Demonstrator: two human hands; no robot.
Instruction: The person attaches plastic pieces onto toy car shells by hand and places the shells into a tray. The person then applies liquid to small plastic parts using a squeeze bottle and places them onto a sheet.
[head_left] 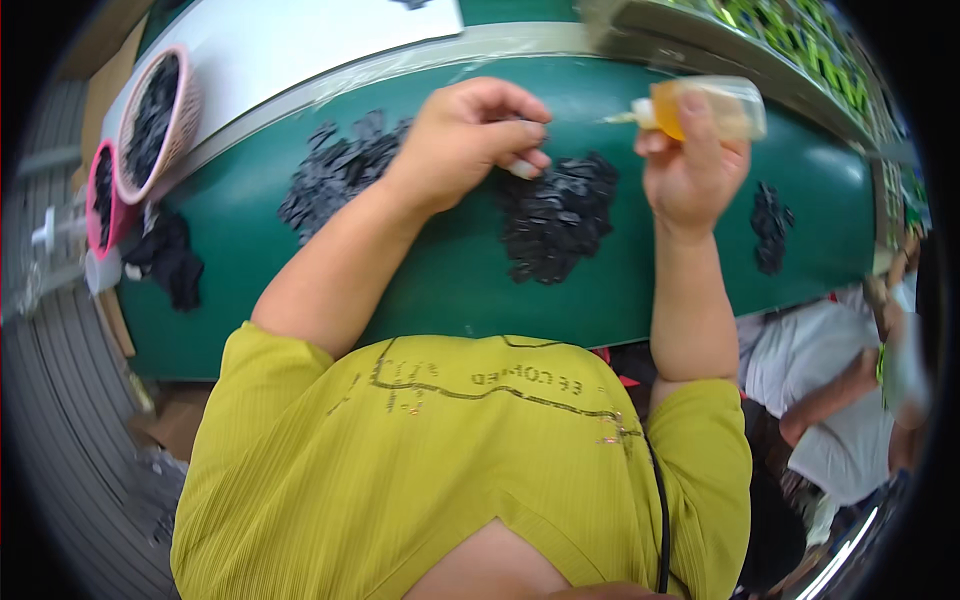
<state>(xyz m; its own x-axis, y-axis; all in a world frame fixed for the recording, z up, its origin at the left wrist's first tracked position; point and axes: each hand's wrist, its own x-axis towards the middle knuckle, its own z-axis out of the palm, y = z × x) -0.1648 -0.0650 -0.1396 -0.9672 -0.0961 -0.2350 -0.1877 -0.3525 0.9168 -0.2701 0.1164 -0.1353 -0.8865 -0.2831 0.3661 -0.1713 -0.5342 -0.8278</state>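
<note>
My right hand (697, 165) is wrapped round a clear squeeze bottle (745, 108) that lies on its side in the grip. Amber liquid shows in it, and its thin nozzle points left, toward my other hand. Fingers pinched together, my left hand (475, 140) is above the table; what it holds, if anything, is too small to make out. Just below those fingertips lies a heap of small flat black pieces (555, 222). Another black heap (335, 175) spreads beside my left forearm, and a smaller pile (771, 228) sits to the right of my right forearm.
The table top (610, 285) is green. A pink basket (187, 125) and a smaller bright pink one (122, 215), both with black pieces, stand at the left near a black cloth (170, 258). Bright green items fill a rack (800, 50) at the far right. Another person (825, 390) is close on the right.
</note>
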